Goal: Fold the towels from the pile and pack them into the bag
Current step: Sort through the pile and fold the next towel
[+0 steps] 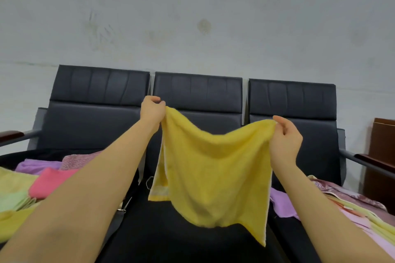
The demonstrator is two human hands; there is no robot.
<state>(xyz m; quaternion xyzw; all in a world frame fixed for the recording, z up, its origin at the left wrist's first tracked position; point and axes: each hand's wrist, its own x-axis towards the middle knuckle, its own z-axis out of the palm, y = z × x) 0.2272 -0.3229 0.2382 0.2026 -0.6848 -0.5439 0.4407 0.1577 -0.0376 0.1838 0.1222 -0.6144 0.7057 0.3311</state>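
A yellow towel [213, 168] hangs in the air over the middle seat of a black bench. My left hand [152, 110] pinches its upper left corner, raised higher. My right hand [285, 139] pinches the upper right corner, a little lower. The towel sags between the two hands and its lower edge dangles just above the seat. On the left seat lies a pile of towels: a pink one [50, 180], a purple one [38, 165], pale green and yellow ones. More cloths, purple [282, 202] and pale yellow, lie on the right seat. No bag can be made out for certain.
The black three-seat bench [198, 89] stands against a grey wall. Its armrests [372, 161] stick out at both ends. A brown wooden cabinet [383, 156] stands at the far right. A dark strap with a metal clip [124, 207] lies between the left and middle seats.
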